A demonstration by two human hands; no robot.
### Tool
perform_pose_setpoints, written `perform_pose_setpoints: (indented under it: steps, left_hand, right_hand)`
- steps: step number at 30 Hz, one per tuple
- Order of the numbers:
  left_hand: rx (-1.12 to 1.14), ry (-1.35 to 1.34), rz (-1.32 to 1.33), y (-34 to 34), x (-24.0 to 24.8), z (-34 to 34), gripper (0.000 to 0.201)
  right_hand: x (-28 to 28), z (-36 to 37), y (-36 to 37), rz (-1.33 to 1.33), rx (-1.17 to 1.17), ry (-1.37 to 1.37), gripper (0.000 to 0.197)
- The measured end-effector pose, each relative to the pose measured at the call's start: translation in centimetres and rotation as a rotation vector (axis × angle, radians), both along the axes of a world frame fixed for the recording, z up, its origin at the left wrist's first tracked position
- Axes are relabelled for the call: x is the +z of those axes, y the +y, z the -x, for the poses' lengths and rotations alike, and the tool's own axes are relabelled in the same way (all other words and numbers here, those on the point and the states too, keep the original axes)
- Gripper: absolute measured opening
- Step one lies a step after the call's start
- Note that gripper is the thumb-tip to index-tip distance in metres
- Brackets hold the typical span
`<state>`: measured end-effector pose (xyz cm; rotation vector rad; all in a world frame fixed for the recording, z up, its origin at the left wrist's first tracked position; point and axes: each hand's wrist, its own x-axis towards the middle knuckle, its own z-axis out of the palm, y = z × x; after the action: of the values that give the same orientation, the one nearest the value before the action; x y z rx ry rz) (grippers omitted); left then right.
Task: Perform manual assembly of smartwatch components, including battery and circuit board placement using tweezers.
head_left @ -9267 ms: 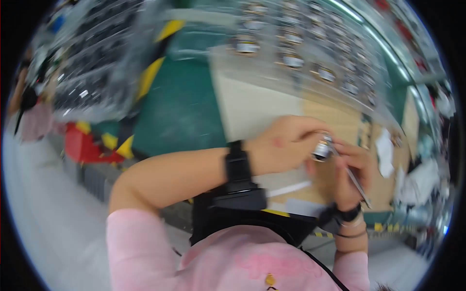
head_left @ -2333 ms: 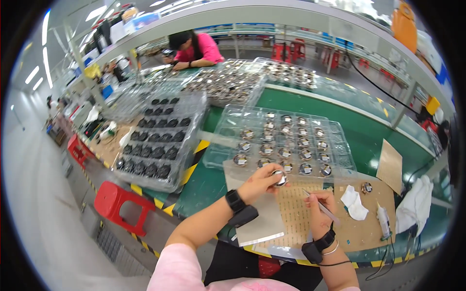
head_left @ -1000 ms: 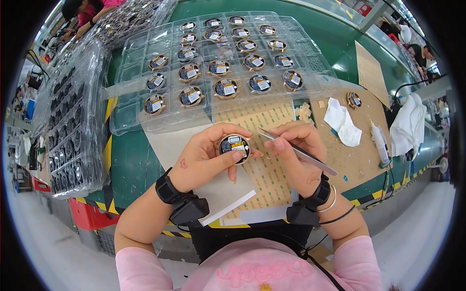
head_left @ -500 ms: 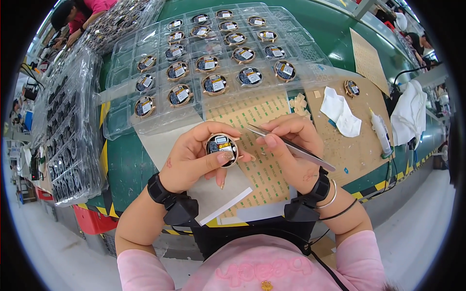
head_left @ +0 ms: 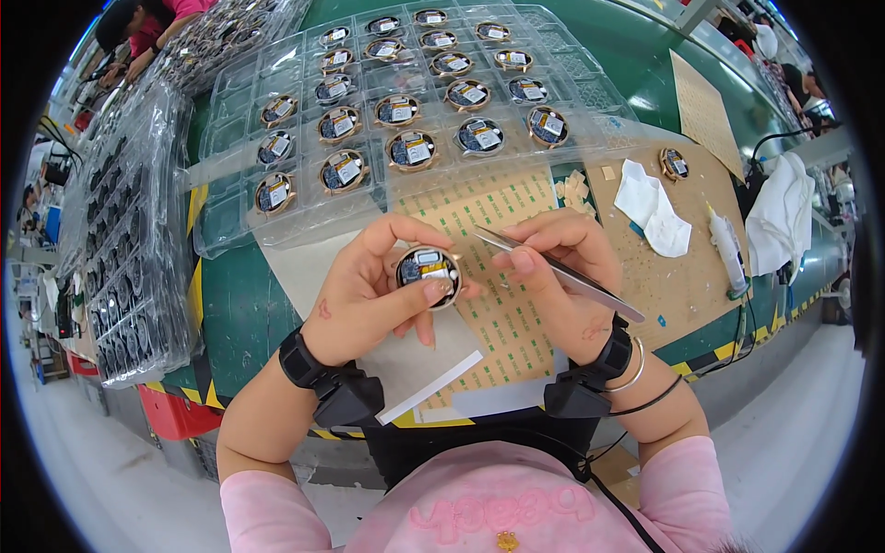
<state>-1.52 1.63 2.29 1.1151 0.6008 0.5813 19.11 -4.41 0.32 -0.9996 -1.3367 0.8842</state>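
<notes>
A round watch case point(head_left: 430, 267) with a gold rim and exposed circuitry is held in my left hand point(head_left: 373, 286), the thumb lying over its lower part. My right hand point(head_left: 564, 276) pinches metal tweezers point(head_left: 590, 291), whose tips point up and left, apart from the case. Below both hands lies a tan adhesive sheet point(head_left: 516, 350) with green print, beside a grey-white sheet point(head_left: 387, 364). Beyond them, a clear plastic tray point(head_left: 230, 217) holds several similar watch cases, such as one gold-rimmed watch case point(head_left: 344, 170).
Stacked clear trays of dark parts point(head_left: 120, 249) stand at left. On a brown board at right lie a white cloth point(head_left: 651, 210), a white glue bottle point(head_left: 726, 249) and another watch case point(head_left: 674, 164). Tan paper bits point(head_left: 573, 192) lie near the tray. A co-worker point(head_left: 147, 37) sits far left.
The watch case in my left hand has shifted slightly up and right. My right hand and the tweezers have moved only a little. Both hands keep their hold.
</notes>
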Motion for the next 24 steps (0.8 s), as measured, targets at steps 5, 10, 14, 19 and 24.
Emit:
perform_pose_setpoints:
  steps: [5,10,14,19,24]
  left_hand:
    - [-0.008,0.021,0.051,0.23,0.09,-0.29,0.032]
    - [0.025,0.035,0.008,0.0,-0.36,-0.57,0.03]
    - [0.017,0.028,0.005,0.03,-0.01,-0.6,0.028]
    - [0.008,-0.006,-0.072,-0.15,-0.14,-0.24,0.027]
    - [0.071,0.049,-0.066,0.08,-0.38,-0.5,0.027]
  right_hand:
    - [0.09,-0.12,-0.01,-0.06,-0.003,-0.005,0.014]
    - [0.18,0.08,-0.09,-0.066,0.015,-0.001,0.015]
    - [0.09,-0.01,-0.09,-0.06,0.02,-0.011,0.016]
    - [0.11,-0.01,-0.25,-0.054,0.027,-0.022,0.016]
    - [0.05,0.16,-0.31,-0.051,0.027,-0.013,0.016]
